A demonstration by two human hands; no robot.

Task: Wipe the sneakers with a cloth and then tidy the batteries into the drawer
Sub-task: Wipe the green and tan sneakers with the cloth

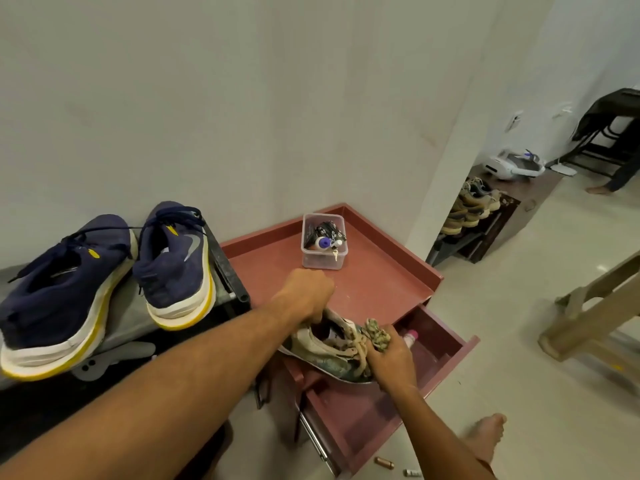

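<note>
- Red tabletop (377, 271), raised rim: a clear plastic box (323, 242) near its back edge.
- Grey shelf (128, 317) to its left: two navy sneakers (176, 258), side by side.
- Floor (519, 393): two batteries (384, 463) by the open drawer (450, 365).

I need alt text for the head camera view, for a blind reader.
A left hand holds a dirty beige sneaker over an open red drawer while the right hand holds a crumpled cloth against its laces. Two batteries lie on the floor.

Dirty sneaker (322, 344) above open drawer (381, 420)
</note>
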